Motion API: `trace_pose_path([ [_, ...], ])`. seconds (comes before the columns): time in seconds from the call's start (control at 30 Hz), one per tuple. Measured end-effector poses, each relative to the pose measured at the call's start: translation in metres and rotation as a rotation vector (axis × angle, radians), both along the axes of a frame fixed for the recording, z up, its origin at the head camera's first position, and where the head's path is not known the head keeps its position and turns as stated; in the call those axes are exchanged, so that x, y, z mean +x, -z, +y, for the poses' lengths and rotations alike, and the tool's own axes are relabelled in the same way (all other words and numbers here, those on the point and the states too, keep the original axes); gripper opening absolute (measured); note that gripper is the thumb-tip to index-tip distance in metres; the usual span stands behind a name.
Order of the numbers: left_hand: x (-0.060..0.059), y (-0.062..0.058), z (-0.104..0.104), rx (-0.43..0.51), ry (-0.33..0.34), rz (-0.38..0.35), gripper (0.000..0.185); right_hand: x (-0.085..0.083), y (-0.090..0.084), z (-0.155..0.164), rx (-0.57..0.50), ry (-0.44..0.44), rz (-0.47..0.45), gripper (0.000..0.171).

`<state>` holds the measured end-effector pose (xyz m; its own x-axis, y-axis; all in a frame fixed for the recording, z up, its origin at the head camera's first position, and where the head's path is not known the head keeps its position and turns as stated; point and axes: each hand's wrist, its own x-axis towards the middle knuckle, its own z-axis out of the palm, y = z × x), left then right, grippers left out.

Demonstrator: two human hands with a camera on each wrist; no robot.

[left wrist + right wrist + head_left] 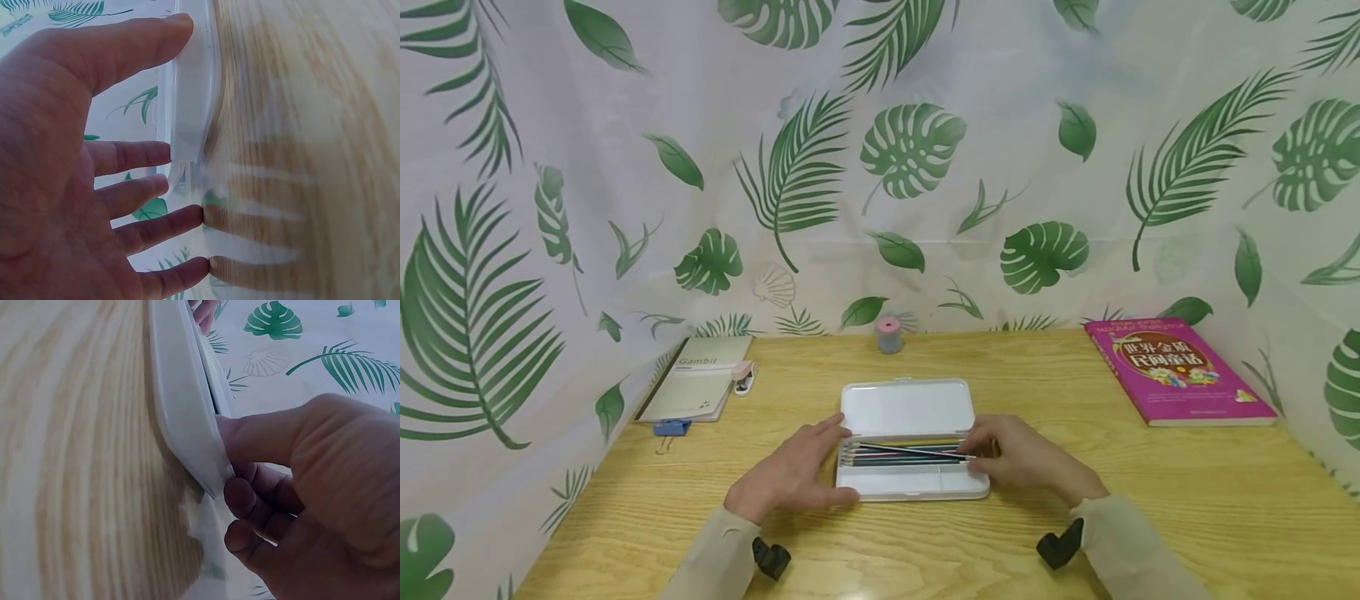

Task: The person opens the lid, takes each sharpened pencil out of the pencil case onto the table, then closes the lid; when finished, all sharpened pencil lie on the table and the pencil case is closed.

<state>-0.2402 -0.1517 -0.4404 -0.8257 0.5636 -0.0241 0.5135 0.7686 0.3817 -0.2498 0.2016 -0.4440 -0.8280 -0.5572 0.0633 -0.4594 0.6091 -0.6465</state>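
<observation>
An open white pencil case (910, 483) lies mid-table, its lid (906, 408) folded back flat. Several coloured pencils (898, 454) lie in its upper compartment. My left hand (820, 462) rests flat at the case's left end, fingers straight on the wood; in the left wrist view the thumb (137, 37) presses the case's rim (194, 94). My right hand (988, 454) is at the case's right end, seemingly pinching the end of one pencil that lies slanted over the others. In the right wrist view its thumb (262, 440) reaches over the case's rim (181, 412), with the other fingers curled.
A magenta book (1180, 371) lies at the back right. At the back left are a "Gambit" notebook (696, 387), a small pink stapler (743, 377) and a blue clip (672, 427). A small pink-topped cylinder (888, 334) stands behind the case. Leaf-print curtains surround the wooden table (1150, 500).
</observation>
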Motion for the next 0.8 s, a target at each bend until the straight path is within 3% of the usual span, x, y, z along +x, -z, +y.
trace_pose_path([
  [0.53, 0.001, -0.001, -0.001, 0.005, 0.005, 0.003, 0.087, -0.002, 0.008, 0.005, -0.071, 0.001, 0.031, 0.012],
  [0.8, 0.001, -0.001, 0.000, 0.016, 0.005, -0.007, 0.086, 0.001, 0.009, 0.012, -0.141, 0.089, 0.094, 0.009],
])
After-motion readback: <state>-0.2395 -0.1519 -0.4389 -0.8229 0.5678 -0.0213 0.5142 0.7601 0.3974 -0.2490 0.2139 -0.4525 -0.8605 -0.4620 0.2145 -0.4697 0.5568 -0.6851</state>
